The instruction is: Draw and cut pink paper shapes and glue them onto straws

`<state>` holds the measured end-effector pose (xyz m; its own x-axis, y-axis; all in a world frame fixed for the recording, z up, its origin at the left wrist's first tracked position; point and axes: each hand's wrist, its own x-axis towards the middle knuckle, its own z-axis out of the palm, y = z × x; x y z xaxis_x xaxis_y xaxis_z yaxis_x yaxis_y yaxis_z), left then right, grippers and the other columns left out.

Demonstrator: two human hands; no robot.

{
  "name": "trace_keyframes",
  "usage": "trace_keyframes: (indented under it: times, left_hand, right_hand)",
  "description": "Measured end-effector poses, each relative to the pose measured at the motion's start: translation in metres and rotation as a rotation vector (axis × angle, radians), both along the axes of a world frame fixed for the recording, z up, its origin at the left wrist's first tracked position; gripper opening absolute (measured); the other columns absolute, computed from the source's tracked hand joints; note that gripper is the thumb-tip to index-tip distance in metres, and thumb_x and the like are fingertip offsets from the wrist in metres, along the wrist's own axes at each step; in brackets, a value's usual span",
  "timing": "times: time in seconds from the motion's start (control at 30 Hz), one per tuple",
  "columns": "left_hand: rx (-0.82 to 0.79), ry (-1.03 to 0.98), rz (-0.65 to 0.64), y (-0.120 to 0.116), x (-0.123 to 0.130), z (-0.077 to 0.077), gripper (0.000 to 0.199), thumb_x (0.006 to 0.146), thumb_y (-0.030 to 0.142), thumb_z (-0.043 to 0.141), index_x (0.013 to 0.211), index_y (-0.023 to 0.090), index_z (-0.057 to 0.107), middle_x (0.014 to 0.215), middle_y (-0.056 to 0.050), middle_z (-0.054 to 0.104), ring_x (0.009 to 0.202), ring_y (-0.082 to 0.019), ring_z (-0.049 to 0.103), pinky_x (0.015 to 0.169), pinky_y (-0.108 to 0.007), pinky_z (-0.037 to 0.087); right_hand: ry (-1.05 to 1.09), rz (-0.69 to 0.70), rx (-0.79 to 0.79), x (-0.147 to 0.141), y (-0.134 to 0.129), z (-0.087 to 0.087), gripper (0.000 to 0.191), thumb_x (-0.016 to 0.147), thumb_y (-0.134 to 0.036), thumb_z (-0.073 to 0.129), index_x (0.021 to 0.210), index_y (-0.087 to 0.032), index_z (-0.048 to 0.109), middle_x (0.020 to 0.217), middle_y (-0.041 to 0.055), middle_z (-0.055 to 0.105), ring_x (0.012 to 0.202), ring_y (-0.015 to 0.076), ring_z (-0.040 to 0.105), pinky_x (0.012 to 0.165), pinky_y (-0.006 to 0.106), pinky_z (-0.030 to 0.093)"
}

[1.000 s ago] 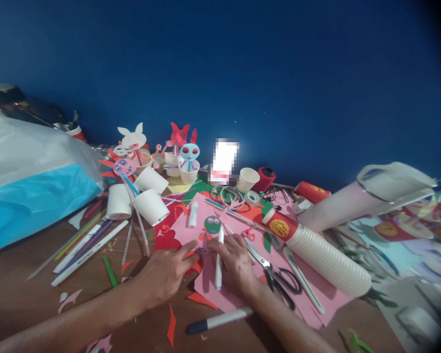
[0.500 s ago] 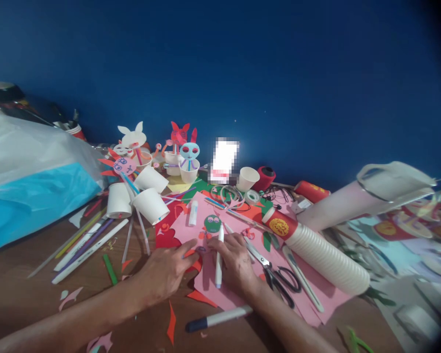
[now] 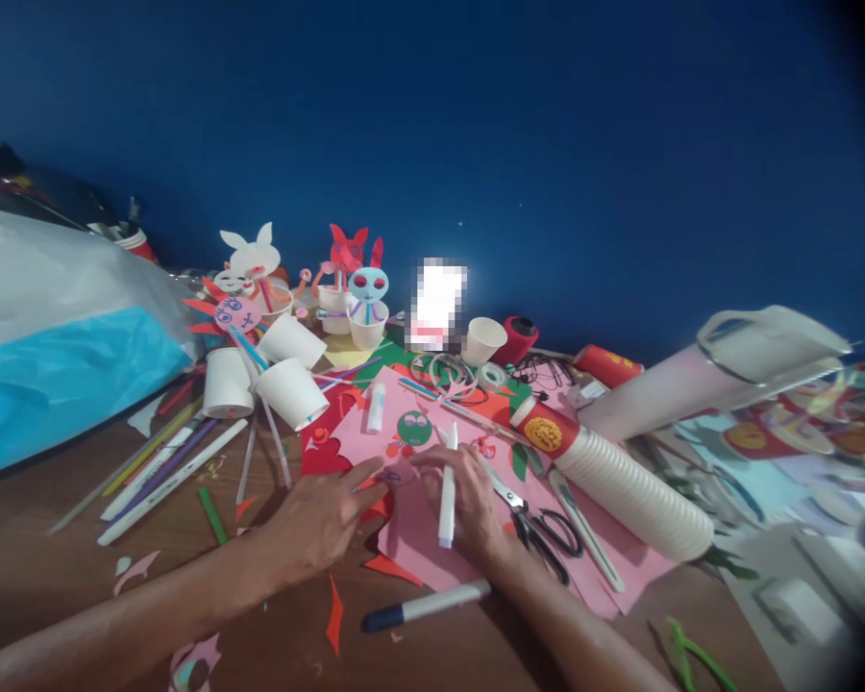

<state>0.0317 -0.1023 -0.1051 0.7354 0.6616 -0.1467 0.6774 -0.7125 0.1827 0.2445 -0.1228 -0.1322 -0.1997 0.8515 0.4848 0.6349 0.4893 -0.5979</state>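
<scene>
My left hand (image 3: 317, 519) rests on the pink paper sheet (image 3: 353, 442), its fingertips at a small pink cut-out (image 3: 398, 472). My right hand (image 3: 468, 505) grips a white marker (image 3: 447, 495) upright, its fingers reaching toward that cut-out. Just above the hands lies a round green paper face (image 3: 414, 428). A white glue stick (image 3: 376, 408) lies farther up the sheet. Steel scissors with black handles (image 3: 537, 529) lie to the right of my right hand.
A blue-capped marker (image 3: 425, 607) lies on the wooden table (image 3: 64, 567) below my hands. White paper cups (image 3: 292, 392), paper-cup figures (image 3: 367, 309) and a ribbed cup stack (image 3: 634, 490) stand around. Pens lie at left, beside a plastic bag (image 3: 58, 346). A blue wall (image 3: 432, 125) rises behind.
The whole scene has shifted slightly up in view. The white marker has moved right with my right hand, and its fingers now stretch farther toward the small cut-out.
</scene>
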Motion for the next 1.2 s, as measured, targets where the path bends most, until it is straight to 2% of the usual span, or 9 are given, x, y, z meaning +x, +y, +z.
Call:
trace_keyframes:
  times: [0.07,0.23,0.4,0.57,0.8,0.93,1.07,1.2]
  left_hand:
    - [-0.014,-0.024,-0.001,0.000,0.000,0.000,0.047,0.078,0.005,0.039,0.120,0.024,0.049,0.138,-0.007,0.042,0.088,-0.020,0.063,0.070,-0.032,0.051]
    - [-0.015,-0.017,0.007,-0.001,0.000,0.001,0.042,0.079,0.005,0.039,0.115,0.022,0.053,0.134,-0.008,0.046,0.088,-0.021,0.062,0.071,-0.033,0.051]
    - [-0.009,0.003,-0.015,0.000,0.001,0.001,0.029,0.084,0.012,0.041,0.105,0.022,0.058,0.135,-0.008,0.045,0.085,-0.020,0.063,0.070,-0.033,0.052]
    - [0.023,-0.028,-0.008,0.001,0.000,-0.003,0.031,0.082,0.011,0.042,0.106,0.023,0.058,0.134,-0.008,0.046,0.079,-0.020,0.064,0.064,-0.033,0.052]
    - [-0.003,-0.006,-0.002,0.001,0.000,-0.002,0.042,0.077,0.007,0.042,0.116,0.021,0.054,0.135,-0.010,0.045,0.081,-0.020,0.065,0.064,-0.032,0.053]
    - [0.025,0.001,0.002,0.000,-0.001,-0.004,0.043,0.077,0.007,0.041,0.116,0.022,0.054,0.136,-0.010,0.044,0.080,-0.019,0.064,0.064,-0.031,0.052]
    - [0.010,-0.029,-0.001,0.000,-0.002,-0.007,0.041,0.078,0.007,0.039,0.113,0.022,0.055,0.137,-0.011,0.041,0.079,-0.020,0.064,0.063,-0.032,0.052]
    - [-0.003,-0.014,-0.002,0.000,-0.001,-0.002,0.038,0.080,0.010,0.039,0.113,0.022,0.055,0.137,-0.011,0.041,0.084,-0.023,0.063,0.065,-0.034,0.051]
  right_hand:
    - [0.070,0.007,-0.062,0.002,-0.002,0.004,0.019,0.087,-0.023,0.045,0.101,-0.022,0.057,0.089,0.0045,0.065,0.082,0.0194,0.057,0.077,0.034,0.042]
    - [0.205,0.041,-0.255,0.003,-0.001,0.010,0.031,0.091,-0.033,0.034,0.102,-0.021,0.061,0.061,0.0001,0.057,0.056,0.0162,0.053,0.059,0.030,0.043]
    - [0.360,-0.028,-0.378,-0.012,0.007,0.011,0.020,0.086,-0.031,0.047,0.094,-0.019,0.062,0.068,0.0010,0.062,0.064,0.0163,0.057,0.060,0.028,0.045]
    - [0.487,-0.090,-0.502,-0.021,0.008,0.003,0.013,0.079,-0.029,0.059,0.082,-0.017,0.060,0.070,0.0013,0.065,0.064,0.0149,0.060,0.058,0.025,0.047]
    - [0.543,-0.141,-0.487,-0.013,0.010,0.001,0.014,0.079,-0.031,0.060,0.081,-0.017,0.060,0.069,0.0008,0.063,0.063,0.0138,0.058,0.057,0.024,0.047]
    - [0.631,-0.075,-0.513,-0.011,0.009,0.005,0.014,0.082,-0.031,0.055,0.080,-0.018,0.057,0.064,-0.0005,0.061,0.055,0.0120,0.056,0.050,0.022,0.044]
    - [0.563,-0.087,-0.539,-0.015,0.005,0.003,0.013,0.081,-0.030,0.057,0.076,-0.018,0.057,0.064,0.0006,0.063,0.059,0.0140,0.059,0.056,0.024,0.046]
    - [0.558,-0.104,-0.559,-0.018,0.005,0.001,0.015,0.080,-0.032,0.058,0.075,-0.018,0.057,0.062,0.0002,0.063,0.057,0.0141,0.059,0.054,0.024,0.046]
